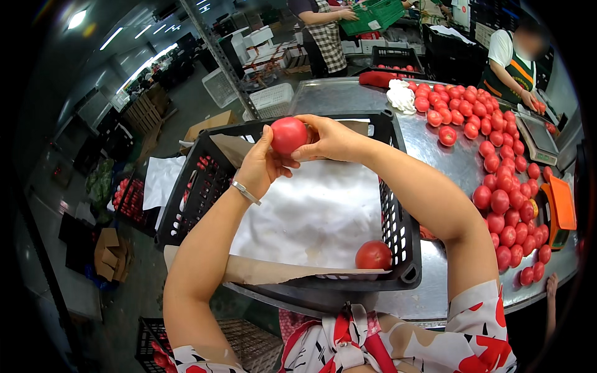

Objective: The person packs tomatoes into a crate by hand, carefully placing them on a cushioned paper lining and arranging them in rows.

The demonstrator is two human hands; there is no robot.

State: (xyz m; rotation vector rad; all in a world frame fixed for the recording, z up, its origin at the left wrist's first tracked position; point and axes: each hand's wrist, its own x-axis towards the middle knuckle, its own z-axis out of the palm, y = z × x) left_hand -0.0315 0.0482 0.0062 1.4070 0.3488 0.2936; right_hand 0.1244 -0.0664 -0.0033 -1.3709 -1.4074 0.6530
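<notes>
Both my hands hold one red tomato point(288, 136) above the far side of a black plastic crate point(404, 219). My left hand point(262, 163) supports it from the left and below, with a silver bracelet point(246, 192) on the wrist. From the right, my right hand point(333, 140) grips it between thumb and fingers. White paper point(303, 210) lines the crate, and brown paper point(261, 270) folds over its near rim. A second tomato point(373, 255) rests in the crate's near right corner.
Many loose tomatoes point(500, 201) cover the right of the metal table point(415, 149). An orange scale point(561, 203) and a grey scale point(536, 135) stand beyond them. A white cloth point(401, 96) lies at the back. Co-workers stand behind; one holds a green crate point(377, 16).
</notes>
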